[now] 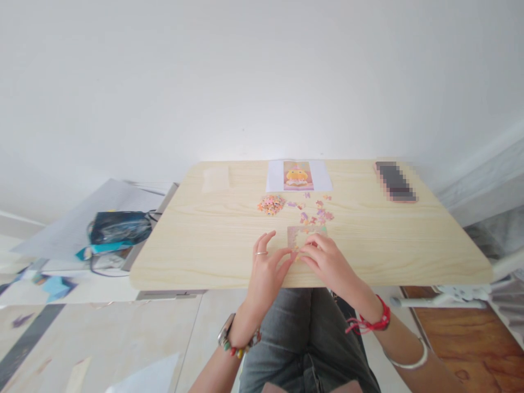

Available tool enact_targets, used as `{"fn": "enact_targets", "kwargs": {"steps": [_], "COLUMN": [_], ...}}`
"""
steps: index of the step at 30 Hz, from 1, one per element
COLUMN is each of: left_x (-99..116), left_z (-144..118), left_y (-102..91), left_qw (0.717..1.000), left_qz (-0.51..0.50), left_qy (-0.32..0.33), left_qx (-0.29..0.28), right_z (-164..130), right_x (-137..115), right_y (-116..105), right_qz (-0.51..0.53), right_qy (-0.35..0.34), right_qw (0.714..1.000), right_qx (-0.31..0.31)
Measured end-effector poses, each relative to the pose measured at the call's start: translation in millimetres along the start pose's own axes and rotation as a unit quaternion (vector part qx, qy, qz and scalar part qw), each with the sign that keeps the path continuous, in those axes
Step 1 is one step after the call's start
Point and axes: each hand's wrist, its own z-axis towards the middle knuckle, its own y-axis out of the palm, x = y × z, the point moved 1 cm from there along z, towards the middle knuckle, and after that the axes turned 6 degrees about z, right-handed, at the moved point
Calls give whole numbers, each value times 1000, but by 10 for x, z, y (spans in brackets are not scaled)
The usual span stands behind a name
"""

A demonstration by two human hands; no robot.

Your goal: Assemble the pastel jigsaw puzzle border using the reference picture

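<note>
Puzzle frame on table, both hands' grip pinching its near edge

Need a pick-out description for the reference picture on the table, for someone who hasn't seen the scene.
Start at the light wooden table and go to its far edge, near the middle. There lies a white sheet with a printed picture of a yellow figure on a pink ground. The loose puzzle pieces lie nearer the hands, and the phone lies off to the right; this is the only flat printed sheet.
</note>
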Motion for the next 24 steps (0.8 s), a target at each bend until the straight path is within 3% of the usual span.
{"fn": "enact_targets", "kwargs": {"steps": [9,24], "left_x": [-75,-55], "left_z": [5,-1], "left_y": [74,76], "left_qw": [1000,999], "left_qz": [11,16], "left_qy": [6,1], "left_qx": [27,28], "right_z": [10,54], "right_x": [77,60], "right_y": [163,170], "right_qz": [-6,-21], "right_qy": [-23,-5], "right_qw": [1000,1000], "right_qx": [13,-5]}}
